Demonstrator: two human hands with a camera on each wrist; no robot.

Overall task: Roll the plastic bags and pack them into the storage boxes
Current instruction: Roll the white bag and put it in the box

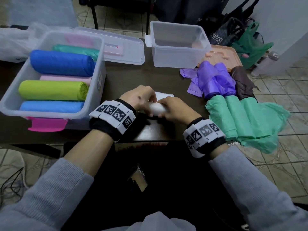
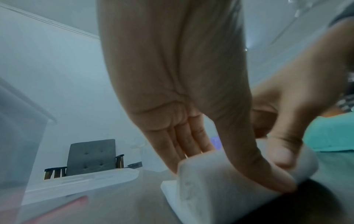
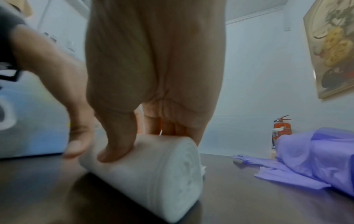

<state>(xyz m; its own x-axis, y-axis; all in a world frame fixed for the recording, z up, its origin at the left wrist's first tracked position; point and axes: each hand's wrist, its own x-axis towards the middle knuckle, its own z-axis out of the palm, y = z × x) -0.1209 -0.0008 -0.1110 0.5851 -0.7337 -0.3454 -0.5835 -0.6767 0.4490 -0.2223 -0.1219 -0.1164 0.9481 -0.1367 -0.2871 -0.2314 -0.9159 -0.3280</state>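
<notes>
Step in hand: rolling. White roll (image 1: 157,109) lay at near table (image 1: 166,77) centre; your left hand (image 1: 139,99) and right hand (image 1: 175,109) curled round it, unrolled tail beyond. Next, likely: finish, then lift into a box (image 1: 180,45).

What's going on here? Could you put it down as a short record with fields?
activity: rolling a white bag roll on the dark table
left hand: fingers curled over the roll
right hand: fingers curled over the roll
left box: holds coloured rolls, including a dark blue roll and a lime roll
right box: looks empty
waiting: purple bags, green bags
</notes>
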